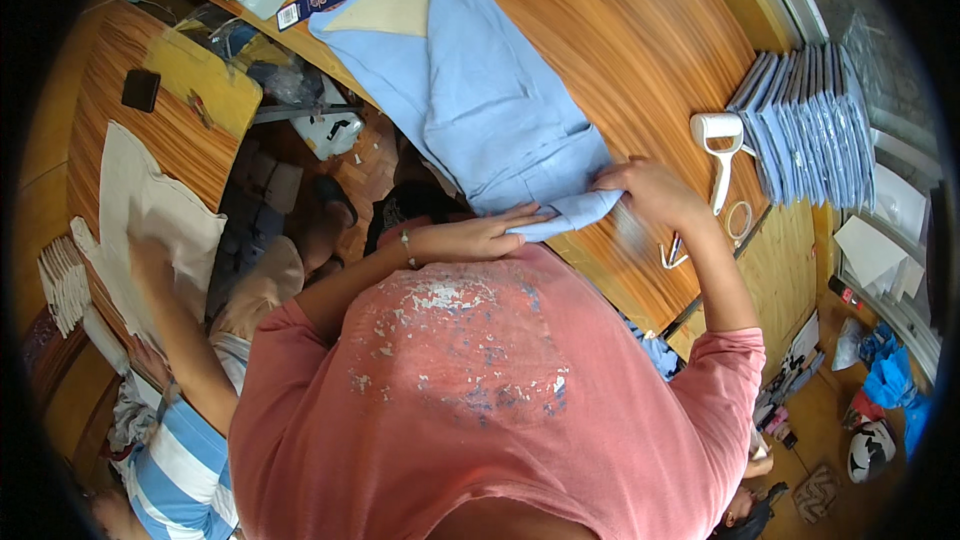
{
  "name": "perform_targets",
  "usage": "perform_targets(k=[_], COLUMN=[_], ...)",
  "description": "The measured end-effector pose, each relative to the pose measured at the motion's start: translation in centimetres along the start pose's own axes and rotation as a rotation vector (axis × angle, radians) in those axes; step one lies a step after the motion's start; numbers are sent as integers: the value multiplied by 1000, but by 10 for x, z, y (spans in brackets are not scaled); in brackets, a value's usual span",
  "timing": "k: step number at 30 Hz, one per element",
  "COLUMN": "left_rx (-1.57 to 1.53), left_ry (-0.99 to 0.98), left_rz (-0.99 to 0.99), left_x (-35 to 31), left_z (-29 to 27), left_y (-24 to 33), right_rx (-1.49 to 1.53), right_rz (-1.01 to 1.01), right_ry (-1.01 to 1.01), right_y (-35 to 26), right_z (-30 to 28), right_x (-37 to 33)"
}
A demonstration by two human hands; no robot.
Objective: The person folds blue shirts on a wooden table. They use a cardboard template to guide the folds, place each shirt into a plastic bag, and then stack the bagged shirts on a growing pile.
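A light blue garment (500, 90) lies lengthwise on the wood-grain table, its near end turned up in a fold. A flat beige panel (393, 2) shows at its far end. My left hand (485, 238) rests on the left of the folded end, fingers stretched out along the cloth. At the right corner of the fold, my right hand (652, 190) is closed on the fabric, with fingertips pinching the edge. Something whitish and blurred lies just below that hand; I cannot make it out. A dark tag (313, 4) sits beside the garment's far left corner.
Stacked blue garments in clear bags (808, 125) stand at the right, near a white lint roller (718, 145) and a roll of tape (739, 221). On the left, another person's arm (180, 310) reaches over a cream garment (150, 205). A black wallet-like item (140, 90) lies there.
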State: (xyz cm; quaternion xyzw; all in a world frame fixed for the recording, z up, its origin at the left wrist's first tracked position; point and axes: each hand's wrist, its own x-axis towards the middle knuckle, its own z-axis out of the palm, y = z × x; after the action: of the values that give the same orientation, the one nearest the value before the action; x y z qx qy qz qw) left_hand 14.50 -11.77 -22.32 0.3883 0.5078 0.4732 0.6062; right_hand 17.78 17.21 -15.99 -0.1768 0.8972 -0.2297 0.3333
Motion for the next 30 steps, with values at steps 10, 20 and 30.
perform_targets(k=[10, 20, 30], left_rx=[-751, -204, 359], left_ry=[635, 1336, 1556], left_rz=[43, 65, 13], left_x=[-76, -72, -62], left_z=[-122, -203, -195], left_y=[29, -38, -34], right_rx=[645, 983, 959], right_rz=[-75, 164, 28], right_ry=[108, 496, 547], right_y=[-1, 54, 25], right_z=[-116, -71, -101], right_x=[142, 236, 253])
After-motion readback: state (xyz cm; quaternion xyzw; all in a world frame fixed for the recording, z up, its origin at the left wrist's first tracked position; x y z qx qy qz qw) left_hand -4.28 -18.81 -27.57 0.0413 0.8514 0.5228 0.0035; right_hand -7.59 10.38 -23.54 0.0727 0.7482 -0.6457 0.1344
